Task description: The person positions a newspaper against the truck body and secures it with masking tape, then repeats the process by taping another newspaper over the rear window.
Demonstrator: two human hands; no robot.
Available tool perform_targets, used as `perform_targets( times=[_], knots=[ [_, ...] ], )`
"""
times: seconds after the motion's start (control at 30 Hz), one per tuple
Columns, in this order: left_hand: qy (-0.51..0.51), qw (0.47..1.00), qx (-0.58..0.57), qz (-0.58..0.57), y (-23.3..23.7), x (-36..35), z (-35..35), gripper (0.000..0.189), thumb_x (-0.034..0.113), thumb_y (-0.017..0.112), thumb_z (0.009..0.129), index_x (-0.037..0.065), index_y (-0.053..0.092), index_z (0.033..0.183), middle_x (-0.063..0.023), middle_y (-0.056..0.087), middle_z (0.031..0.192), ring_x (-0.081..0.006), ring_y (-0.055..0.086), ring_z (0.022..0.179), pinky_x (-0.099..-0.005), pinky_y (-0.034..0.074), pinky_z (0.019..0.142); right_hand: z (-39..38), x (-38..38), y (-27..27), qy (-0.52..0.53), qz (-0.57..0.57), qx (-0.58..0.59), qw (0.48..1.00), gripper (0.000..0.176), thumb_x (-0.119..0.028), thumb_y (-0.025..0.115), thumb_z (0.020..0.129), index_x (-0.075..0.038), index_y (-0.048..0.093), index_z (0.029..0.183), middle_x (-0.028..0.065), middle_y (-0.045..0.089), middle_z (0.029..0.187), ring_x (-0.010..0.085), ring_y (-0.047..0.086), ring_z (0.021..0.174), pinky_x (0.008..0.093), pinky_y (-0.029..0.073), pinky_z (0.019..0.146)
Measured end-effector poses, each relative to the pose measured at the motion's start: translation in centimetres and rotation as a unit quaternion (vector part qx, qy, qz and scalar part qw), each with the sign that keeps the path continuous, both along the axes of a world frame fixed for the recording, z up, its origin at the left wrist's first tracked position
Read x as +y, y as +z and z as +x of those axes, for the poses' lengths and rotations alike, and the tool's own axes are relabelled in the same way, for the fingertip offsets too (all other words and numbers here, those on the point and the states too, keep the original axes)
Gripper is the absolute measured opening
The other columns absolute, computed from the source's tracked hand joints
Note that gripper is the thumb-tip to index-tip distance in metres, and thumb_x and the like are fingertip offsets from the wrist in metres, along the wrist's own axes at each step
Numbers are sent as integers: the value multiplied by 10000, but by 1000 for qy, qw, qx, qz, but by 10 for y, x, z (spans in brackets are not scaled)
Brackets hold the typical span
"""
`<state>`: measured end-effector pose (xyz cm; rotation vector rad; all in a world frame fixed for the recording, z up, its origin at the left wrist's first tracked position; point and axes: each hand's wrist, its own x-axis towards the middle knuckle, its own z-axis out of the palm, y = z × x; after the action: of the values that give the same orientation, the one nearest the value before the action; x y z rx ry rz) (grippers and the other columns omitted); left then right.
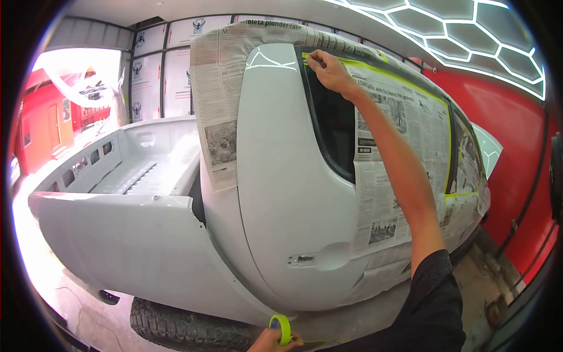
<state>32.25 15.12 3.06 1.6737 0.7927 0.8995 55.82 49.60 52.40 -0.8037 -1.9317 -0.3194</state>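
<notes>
My right hand (329, 69) is raised to the top rear corner of the truck's rear side window (331, 117). Its fingers are pinched on the end of a strip of yellow-green masking tape (375, 69) running along the window's upper edge. Low in the view, my left hand (271, 341) grips a roll of the same tape (285, 330). Printed newspaper (404, 117) covers most of the side glass and hangs down over the door. A dark strip of glass and its black trim show to the left of the paper.
The white pickup's bed (141, 167) lies at left, above a knobbly tyre (187, 325). More newspaper (220, 135) drapes the cab's rear edge and roof. A door handle recess (305, 259) sits below the window. A red wall (510, 146) stands at right, under hexagonal ceiling lights (463, 29).
</notes>
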Motion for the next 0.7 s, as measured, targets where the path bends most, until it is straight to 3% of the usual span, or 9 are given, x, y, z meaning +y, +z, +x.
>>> perform_targets(
  times=[0.1, 0.2, 0.27, 0.33, 0.47, 0.5, 0.57, 0.63, 0.7],
  knots=[
    [-5, 1000, 24, 8, -5, 2, 5, 170, 159, 801, 894, 1, 758, 939, -101, 752, 810, -166, 672, 723, -355, 539, 683, 11, -32, -32, 50, 8, -9, 999, 235, -254, 589, 1080, -37, 607, 1168, -10, 596, 1002, 96, 523, 935, 273, 443, 861],
    [-11, 999, 29, 11, -4, 2, 9, 207, 191, 807, 894, -7, 752, 924, -126, 740, 790, -191, 664, 701, -377, 534, 675, 28, -62, -60, 57, -14, -4, 998, 214, -191, 591, 1055, 12, 623, 1110, 85, 618, 936, 186, 538, 853, 319, 451, 822],
    [-11, 999, 39, 11, 1, 0, 13, 250, 224, 816, 890, -15, 744, 907, -156, 716, 754, -221, 644, 661, -401, 520, 647, 45, -82, -80, 72, -76, 17, 994, 209, -248, 575, 1082, -51, 619, 1135, -6, 559, 944, 118, 476, 845, 267, 423, 813],
    [-51, 995, 79, 16, -4, 7, 16, 210, 198, 836, 880, 12, 775, 956, -99, 757, 821, -195, 687, 707, -342, 544, 691, 59, -115, -93, 80, -171, 63, 980, 206, -281, 564, 1093, -89, 623, 1144, -38, 555, 959, 93, 472, 860, 253, 417, 809],
    [-92, 988, 121, 23, -2, 7, 26, 214, 206, 833, 890, 26, 785, 995, -80, 768, 843, -204, 699, 714, -328, 557, 718, 105, -141, -121, 213, -273, 162, 924, 218, -309, 535, 1114, -122, 627, 1176, -55, 541, 971, 65, 510, 934, 239, 438, 849],
    [-96, 987, 124, 30, -1, 5, 28, 214, 211, 831, 893, 27, 786, 994, -82, 764, 838, -201, 699, 715, -328, 556, 715, 120, -151, -126, 274, -290, 223, 889, 238, -315, 532, 1114, -107, 615, 1196, -41, 550, 1009, 76, 536, 971, 254, 449, 885],
    [-103, 986, 127, 43, 1, 2, 35, 216, 220, 826, 900, 29, 787, 992, -88, 758, 827, -197, 700, 717, -330, 552, 710, 163, -179, -133, 334, -260, 241, 873, 225, -311, 534, 1113, -108, 601, 1180, -25, 561, 1053, 92, 548, 992, 274, 444, 898],
    [-125, 981, 146, 19, 13, -2, 43, 227, 235, 824, 903, 29, 787, 993, -95, 752, 821, -202, 695, 712, -331, 546, 700, 203, -222, -135, 304, -215, 227, 900, 174, -271, 562, 1100, -104, 608, 1112, -12, 587, 1055, 101, 554, 1004, 288, 436, 917],
    [-137, 978, 156, 16, 14, -8, 49, 239, 249, 825, 904, 31, 788, 994, -98, 749, 819, -207, 690, 706, -333, 540, 690, 241, -269, -140, 181, -176, 199, 947, 146, -240, 629, 1065, -96, 609, 1053, 1, 603, 1025, 96, 568, 1006, 293, 431, 924]
  ],
)
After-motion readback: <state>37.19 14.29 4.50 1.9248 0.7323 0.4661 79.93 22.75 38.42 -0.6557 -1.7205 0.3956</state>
